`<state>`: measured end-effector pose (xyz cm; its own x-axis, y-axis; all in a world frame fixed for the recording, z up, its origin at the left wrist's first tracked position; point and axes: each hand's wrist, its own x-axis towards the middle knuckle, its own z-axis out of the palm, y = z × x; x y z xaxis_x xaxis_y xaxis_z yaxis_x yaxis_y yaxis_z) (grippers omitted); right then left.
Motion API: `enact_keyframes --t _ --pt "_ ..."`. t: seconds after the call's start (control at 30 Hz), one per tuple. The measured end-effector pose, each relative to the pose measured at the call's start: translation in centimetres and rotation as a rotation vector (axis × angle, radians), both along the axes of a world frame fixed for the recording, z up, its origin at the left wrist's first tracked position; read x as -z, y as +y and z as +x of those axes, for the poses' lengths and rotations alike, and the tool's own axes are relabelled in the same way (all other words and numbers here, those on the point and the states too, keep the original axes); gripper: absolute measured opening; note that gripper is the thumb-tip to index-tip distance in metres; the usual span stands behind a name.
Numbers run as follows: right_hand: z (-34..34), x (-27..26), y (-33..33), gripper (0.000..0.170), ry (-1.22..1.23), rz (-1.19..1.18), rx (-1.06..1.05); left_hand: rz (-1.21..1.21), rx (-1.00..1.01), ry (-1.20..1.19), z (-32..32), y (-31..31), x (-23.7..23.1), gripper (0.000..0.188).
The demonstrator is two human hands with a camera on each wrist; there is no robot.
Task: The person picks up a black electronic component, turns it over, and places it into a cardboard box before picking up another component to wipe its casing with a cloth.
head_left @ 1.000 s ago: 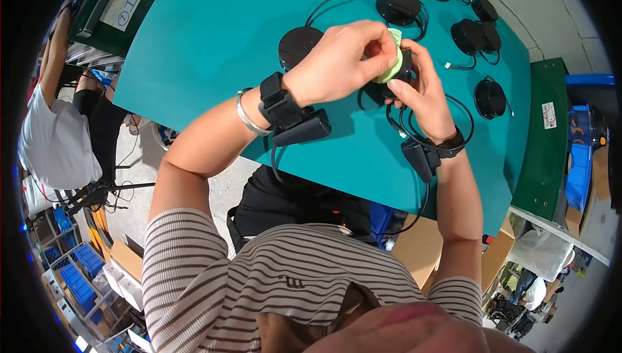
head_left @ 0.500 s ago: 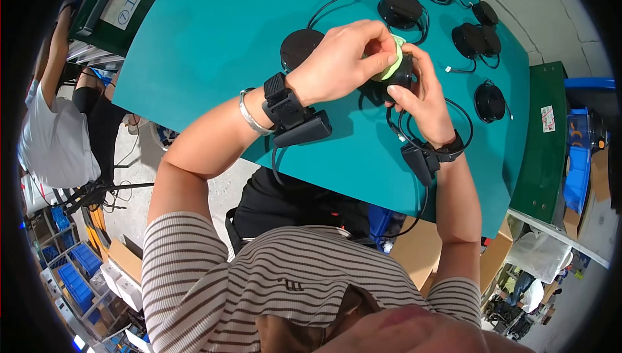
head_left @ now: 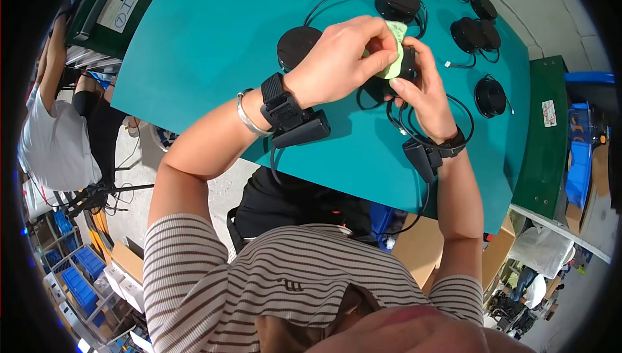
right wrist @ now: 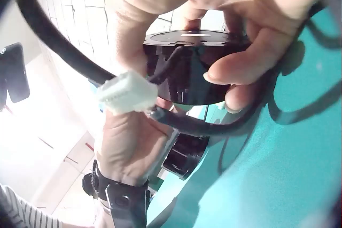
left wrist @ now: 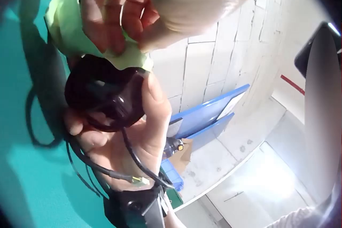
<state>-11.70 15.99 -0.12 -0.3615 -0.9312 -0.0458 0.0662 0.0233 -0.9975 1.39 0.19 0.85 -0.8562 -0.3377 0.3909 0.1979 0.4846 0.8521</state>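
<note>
My left hand [head_left: 343,58] pinches a light green cloth [head_left: 394,32] between thumb and fingers, over the face of a black puck-shaped device [head_left: 408,65]. In the left wrist view the folded cloth [left wrist: 69,27] lies against the upper edge of the device [left wrist: 104,97]. My right hand [head_left: 424,100] grips the device by its sides, above the table. The right wrist view has its thumb and fingertips round the black rim [right wrist: 184,75]. From the device a black cable loops down by the right wrist, ending in a white plug [right wrist: 128,93].
Several similar black devices with cables, such as one [head_left: 490,97] at the right and one [head_left: 398,3] at the back, sit on the green tabletop [head_left: 214,48]. Another [head_left: 298,47] is partly behind my left hand. A seated person [head_left: 61,142] is at the far left.
The cloth dipped and turned, baring more of the device's side half a second ago, then came back up over it. Both hands keep their hold and shift only slightly.
</note>
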Motion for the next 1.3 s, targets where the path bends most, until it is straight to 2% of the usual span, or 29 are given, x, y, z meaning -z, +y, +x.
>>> enact_keyframes --t 0.17,0.27,0.43,0.53,0.57,0.63,0.77,0.87,0.93,1.07,1.13,1.3 --pt "-0.1 0.0 0.0 0.065 0.073 -0.018 0.008 -0.061 0.058 0.008 0.2 0.5 -0.4 0.010" --pt "0.1 0.1 0.0 0.065 0.040 -0.012 0.006 0.059 0.034 -0.026 0.3 0.4 -0.3 0.009" --pt "-0.2 0.5 0.0 0.064 0.065 -0.035 0.021 -0.013 0.057 0.009 0.3 0.8 -0.2 0.011" --pt "0.0 -0.1 -0.1 0.060 0.002 0.003 0.018 0.004 -0.066 0.021 -0.3 0.0 0.5 0.011" --pt "0.1 -0.3 -0.2 0.060 0.003 -0.002 0.016 -0.055 -0.120 -0.045 -0.2 -0.4 0.4 0.012" --pt "0.3 -0.5 -0.1 0.059 0.028 0.002 -0.006 0.096 -0.110 -0.051 -0.5 -0.8 1.2 0.012" --pt "0.2 -0.5 0.0 0.060 0.039 -0.027 -0.010 0.111 -0.114 0.004 -0.8 -1.5 1.7 0.012" --pt "0.2 -0.3 0.0 0.061 0.032 -0.044 0.007 0.038 -0.126 0.068 -0.7 -1.6 1.4 0.011" --pt "0.2 -0.3 0.0 0.062 0.023 -0.041 0.016 0.194 -0.046 -0.066 -0.3 -1.3 0.6 0.010" --pt "0.2 -0.5 0.0 0.063 -0.003 -0.024 0.034 0.234 0.026 -0.078 -0.1 -0.8 0.2 0.010" --pt "0.2 -0.4 0.0 0.063 -0.001 -0.029 0.038 0.294 0.124 -0.116 0.0 -0.6 0.1 0.009" --pt "0.0 -0.5 0.1 0.060 -0.024 -0.020 0.018 0.329 0.188 -0.099 -0.2 -0.3 0.5 0.010"
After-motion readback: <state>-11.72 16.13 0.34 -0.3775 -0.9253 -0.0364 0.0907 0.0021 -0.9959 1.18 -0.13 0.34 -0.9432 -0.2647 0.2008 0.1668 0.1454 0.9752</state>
